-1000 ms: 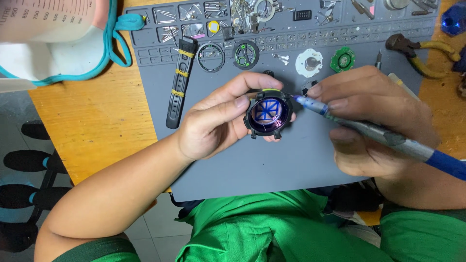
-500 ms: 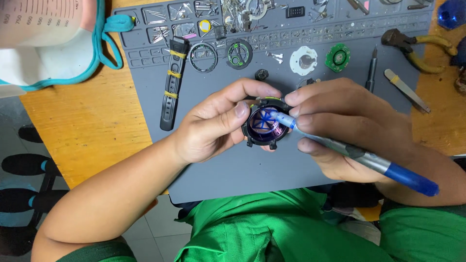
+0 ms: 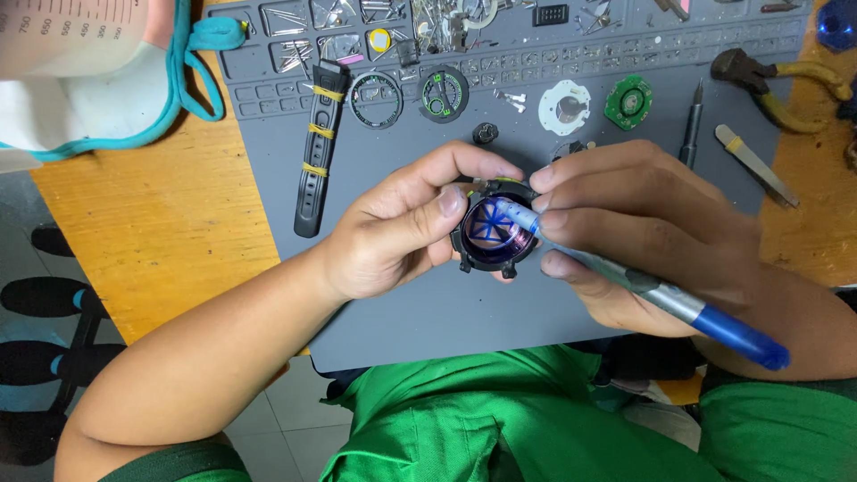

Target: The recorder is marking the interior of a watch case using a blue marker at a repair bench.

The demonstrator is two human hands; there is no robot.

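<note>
My left hand point(image 3: 397, 232) grips a round black watch case point(image 3: 491, 239) by its rim, thumb on its left edge, above the grey work mat point(image 3: 402, 303). The case's inside shows purple with a blue star-shaped pattern. My right hand point(image 3: 643, 232) holds a blue-and-silver pen-like tool point(image 3: 661, 299), its pale tip resting inside the case near the upper right. The tool's blue end sticks out to the lower right.
On the mat's far side lie a black watch strap point(image 3: 317, 152) with yellow bands, two dark rings point(image 3: 375, 98), a white round part point(image 3: 565, 105), a green circuit disc point(image 3: 628, 101) and trays of small parts. Pliers point(image 3: 777, 76), a screwdriver point(image 3: 692, 134) and tweezers point(image 3: 754, 163) lie at right. A teal-edged container point(image 3: 89, 80) sits on the wooden table at left.
The tool's tip has moved from beside the case to inside it. My right hand has closed in over the case. Both hands have shifted slightly.
</note>
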